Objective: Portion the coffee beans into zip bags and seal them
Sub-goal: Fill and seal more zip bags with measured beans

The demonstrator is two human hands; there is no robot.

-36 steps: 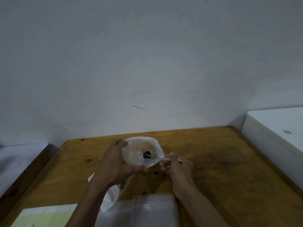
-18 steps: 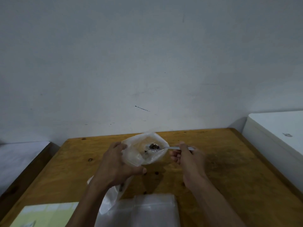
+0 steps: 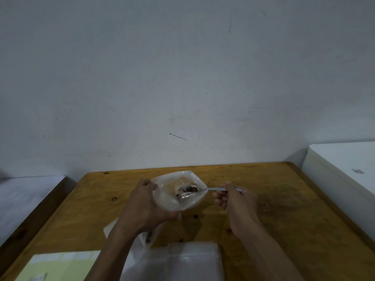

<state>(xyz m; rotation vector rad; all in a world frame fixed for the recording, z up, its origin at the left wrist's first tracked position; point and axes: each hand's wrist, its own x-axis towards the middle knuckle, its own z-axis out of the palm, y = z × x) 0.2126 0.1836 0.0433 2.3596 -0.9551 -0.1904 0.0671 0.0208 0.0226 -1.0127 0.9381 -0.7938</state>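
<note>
My left hand [image 3: 145, 205] grips a clear zip bag [image 3: 172, 196] above the wooden table [image 3: 284, 209] and holds its mouth wide open. My right hand [image 3: 235, 201] pinches the handle of a metal spoon [image 3: 215, 189]. The spoon's bowl sits inside the bag's mouth with a few dark coffee beans [image 3: 190, 188] on it. More beans lie lower in the bag. A second plastic bag [image 3: 148, 238] with some beans lies on the table under my left wrist, mostly hidden by my arm.
A flat stack of clear plastic bags [image 3: 182, 260] lies at the near edge. A pale yellow sheet [image 3: 54, 266] is at the near left. Loose beans [image 3: 195, 216] dot the table. A white cabinet [image 3: 341, 171] stands to the right, a white surface [image 3: 26, 195] to the left.
My right hand drew back to the right and lifted, bringing the spoon level into the bag's mouth. The left hand raised the bag a little.
</note>
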